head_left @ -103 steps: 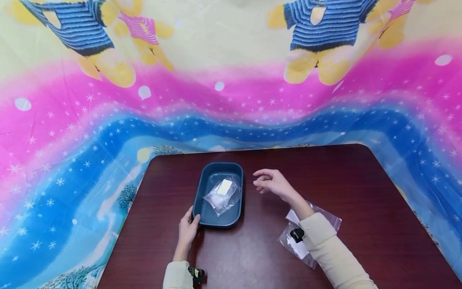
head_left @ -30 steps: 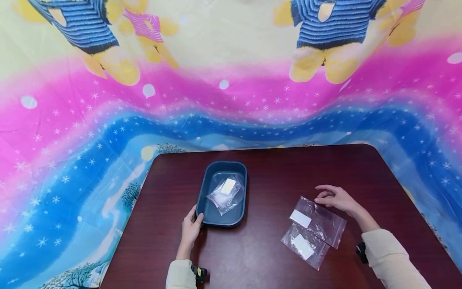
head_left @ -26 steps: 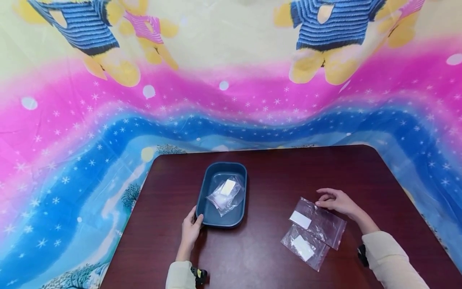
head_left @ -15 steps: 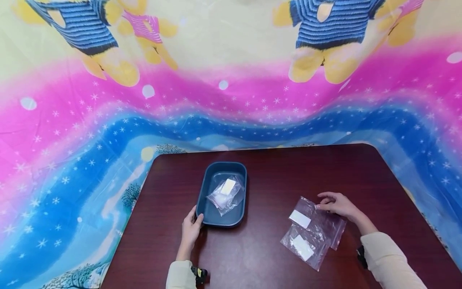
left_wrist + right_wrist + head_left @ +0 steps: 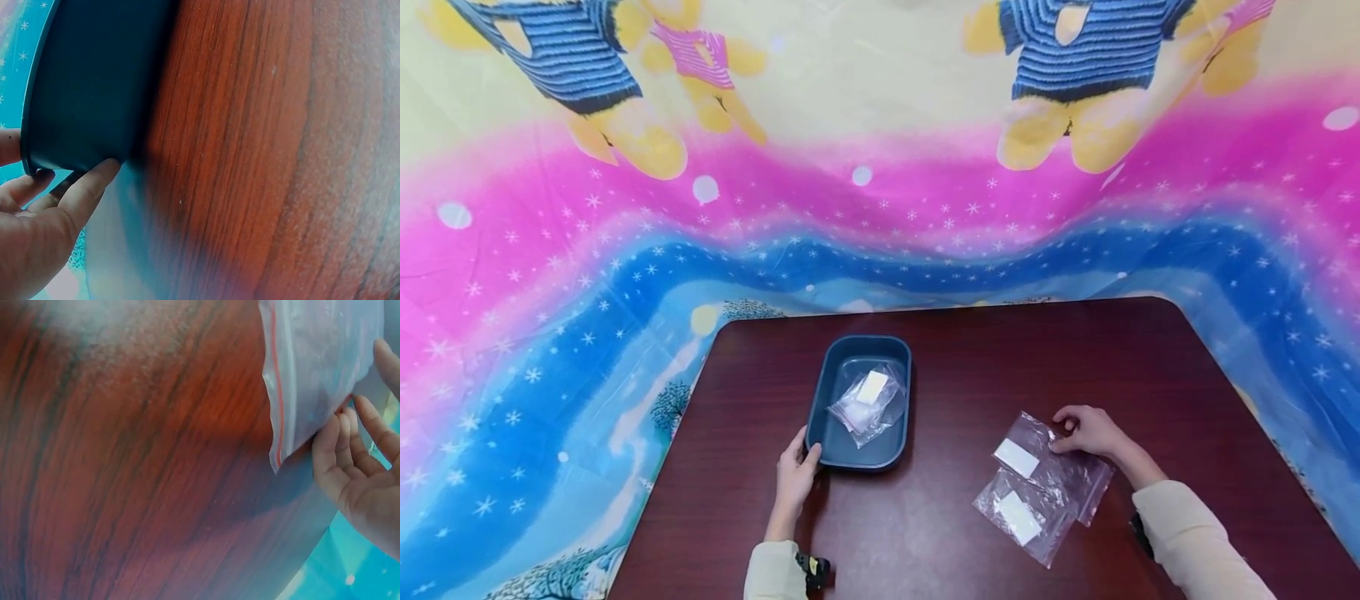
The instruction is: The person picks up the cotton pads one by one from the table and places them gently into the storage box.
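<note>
In the head view my left hand [image 5: 796, 475] grips the near-left corner of a dark blue tray [image 5: 814, 392], thumb at the rim. The left wrist view shows its fingers [image 5: 87, 194] against the tray's outer wall. A clear plastic pouch with a white label [image 5: 867, 400] lies inside the tray. My right hand [image 5: 1093, 432] holds the far edge of a clear zip-lock bag [image 5: 1060, 471], fingers curled at its edge. This bag overlaps a second zip-lock bag [image 5: 1018, 518]; both show white labels. The right wrist view shows the bag's red seal line [image 5: 278, 381] and the bent fingers [image 5: 331, 450].
A dark reddish-brown table [image 5: 955, 367] with rounded far corners carries everything. Behind it hangs a printed curtain [image 5: 850, 208] in pink, blue and cream. Black wrist cameras sit at both cream sleeves [image 5: 1187, 533].
My right hand has gone from beside the tray to the bags on the right. In the last half second both bags have slid slightly left and nearer. My left hand stays on the tray.
</note>
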The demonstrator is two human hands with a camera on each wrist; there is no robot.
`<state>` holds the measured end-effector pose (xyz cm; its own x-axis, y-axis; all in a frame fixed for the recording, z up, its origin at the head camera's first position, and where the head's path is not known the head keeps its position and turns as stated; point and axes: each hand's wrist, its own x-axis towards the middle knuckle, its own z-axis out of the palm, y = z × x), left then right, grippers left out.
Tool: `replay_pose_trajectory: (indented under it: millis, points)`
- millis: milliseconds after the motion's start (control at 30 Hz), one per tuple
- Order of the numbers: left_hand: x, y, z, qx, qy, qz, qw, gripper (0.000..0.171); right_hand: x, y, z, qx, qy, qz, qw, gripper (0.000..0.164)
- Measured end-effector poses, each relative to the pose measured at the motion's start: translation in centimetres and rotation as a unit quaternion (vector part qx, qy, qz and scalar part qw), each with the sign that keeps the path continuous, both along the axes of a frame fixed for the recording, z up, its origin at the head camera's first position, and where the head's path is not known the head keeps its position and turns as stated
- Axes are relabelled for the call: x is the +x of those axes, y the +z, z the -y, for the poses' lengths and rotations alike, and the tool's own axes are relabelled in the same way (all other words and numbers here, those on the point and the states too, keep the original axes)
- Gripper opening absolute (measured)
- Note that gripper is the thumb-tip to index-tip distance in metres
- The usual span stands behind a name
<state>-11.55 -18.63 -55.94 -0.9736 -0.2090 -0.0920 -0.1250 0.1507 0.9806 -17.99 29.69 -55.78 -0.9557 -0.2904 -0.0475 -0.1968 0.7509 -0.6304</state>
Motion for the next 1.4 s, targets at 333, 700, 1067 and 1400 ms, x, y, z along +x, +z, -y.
replay_pose_trajectory:
  millis: [333,700,1067,1400]
  points:
    - [0.1,0.5,-0.1,-0.001,-0.001,-0.001,1.0000,0.048,0.2,-0.4,0.4,0.063,0.024,-0.047,0.997,0.032]
    - [0.2,0.2,0.0,-0.015,-0.001,-0.010,0.9998,0.048,0.3,-0.5,0.4,0.040,0.008,-0.062,0.997,0.024]
    - [0.1,0.0,-0.1,-0.002,0.004,-0.007,1.0000,0.048,0.1,0.1,-0.4,-0.190,-0.069,0.115,0.973,0.026]
    - [0.0,0.1,-0.2,0.007,0.008,-0.007,0.9999,0.046,0.1,1.0,-0.7,-0.257,-0.081,0.164,0.949,0.034]
